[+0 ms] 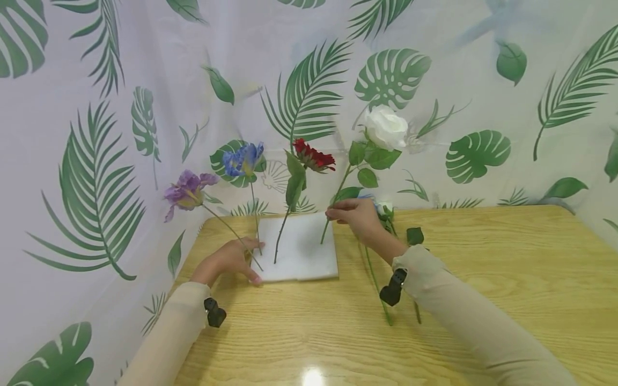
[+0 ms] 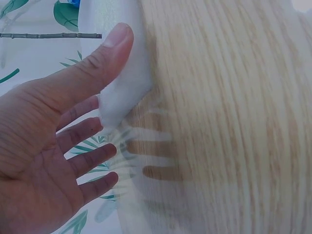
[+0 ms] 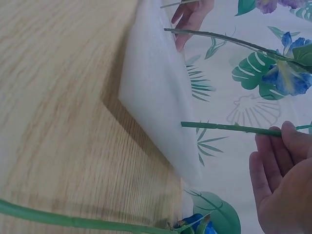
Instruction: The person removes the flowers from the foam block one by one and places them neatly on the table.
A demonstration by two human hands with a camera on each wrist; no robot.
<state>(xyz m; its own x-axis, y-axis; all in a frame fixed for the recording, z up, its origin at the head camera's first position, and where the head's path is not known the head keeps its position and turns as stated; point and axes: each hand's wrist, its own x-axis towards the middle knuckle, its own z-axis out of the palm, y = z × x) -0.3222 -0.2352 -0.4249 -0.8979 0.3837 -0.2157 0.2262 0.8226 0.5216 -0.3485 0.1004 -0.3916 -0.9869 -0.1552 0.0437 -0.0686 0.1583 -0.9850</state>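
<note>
My right hand pinches the green stem of a white rose between thumb and fingertips. The rose stands tilted, its stem's lower end at the right part of a white foam block; whether it has entered the foam I cannot tell. My left hand is by the block's left edge, thumb and fingers spread, holding nothing. Rising from the block are a red flower, a blue flower and a purple flower, the purple one leaning left. In the right wrist view the rose's stem shows bare.
Right of the block, beneath my right forearm, more flowers lie on the wooden table, with a long green stem pointing toward me. A leaf-printed curtain hangs behind the table and along its left side.
</note>
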